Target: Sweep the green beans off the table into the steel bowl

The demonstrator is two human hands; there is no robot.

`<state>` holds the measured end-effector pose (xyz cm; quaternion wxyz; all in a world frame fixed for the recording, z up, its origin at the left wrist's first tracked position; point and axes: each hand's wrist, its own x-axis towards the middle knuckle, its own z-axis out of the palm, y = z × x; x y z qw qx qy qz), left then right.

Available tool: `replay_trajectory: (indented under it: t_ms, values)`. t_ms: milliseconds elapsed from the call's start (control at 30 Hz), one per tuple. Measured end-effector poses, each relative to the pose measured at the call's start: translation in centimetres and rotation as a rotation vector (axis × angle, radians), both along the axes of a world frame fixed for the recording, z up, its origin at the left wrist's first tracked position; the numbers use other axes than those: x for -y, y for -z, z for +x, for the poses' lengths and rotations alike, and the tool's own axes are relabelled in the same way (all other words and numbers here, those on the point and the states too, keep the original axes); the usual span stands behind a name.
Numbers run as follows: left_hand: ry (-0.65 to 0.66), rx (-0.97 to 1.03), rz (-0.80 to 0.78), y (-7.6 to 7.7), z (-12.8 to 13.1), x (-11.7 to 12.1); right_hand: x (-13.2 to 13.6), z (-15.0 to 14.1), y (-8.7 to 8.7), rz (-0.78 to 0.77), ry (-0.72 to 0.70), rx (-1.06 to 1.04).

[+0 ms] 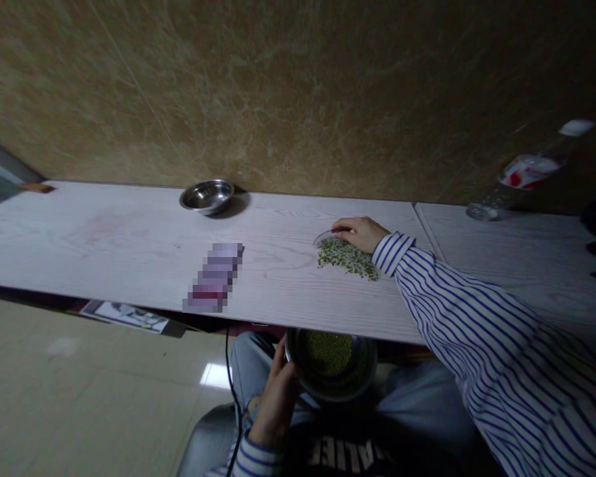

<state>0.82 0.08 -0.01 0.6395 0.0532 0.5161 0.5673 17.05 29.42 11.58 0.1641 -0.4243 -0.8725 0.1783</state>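
My left hand (278, 392) is closed on the rim of a metal bowl (365, 371), held over my lap just below the table's front edge. Small green beans (329, 351), like mung beans, lie inside it. On the tabletop, my right hand (360, 233) reaches out with its fingers bent over a clear, round-edged piece (322, 236), perhaps a lid or shallow dish. Its exact kind cannot be made out. Loose green beans (346, 257) are spread on the wood beside and under that hand.
A second metal bowl (207, 197) stands near the wall. A blurred-out phone-like object (214, 277) lies left of the beans. At the right stands a clear bottle (529, 171) with a white cap. A dark cable (227, 371) hangs beside my left leg.
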Motion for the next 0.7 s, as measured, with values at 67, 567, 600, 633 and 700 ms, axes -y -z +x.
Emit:
replay_trajectory:
  t_ms: [67, 567, 600, 633, 700]
  values:
    - [0.021, 0.025, 0.010, 0.1, 0.0, 0.1, 0.5, 0.1, -0.1, 0.002, -0.023, 0.009]
    - [0.038, 0.030, 0.020, 0.1, 0.8, -0.1, 3.9, 1.9, -0.6, -0.033, -0.140, 0.075]
    - [0.047, 0.026, 0.017, 0.1, 0.8, -0.1, 4.1, 2.1, -0.7, -0.039, -0.149, 0.073]
    - [0.057, 0.022, 0.011, 0.1, 0.9, -0.2, 4.3, 2.3, -0.7, -0.039, -0.156, 0.067]
    - [0.065, 0.022, 0.003, -0.1, 1.0, -0.2, 4.6, 2.6, -0.8, -0.017, -0.149, 0.044]
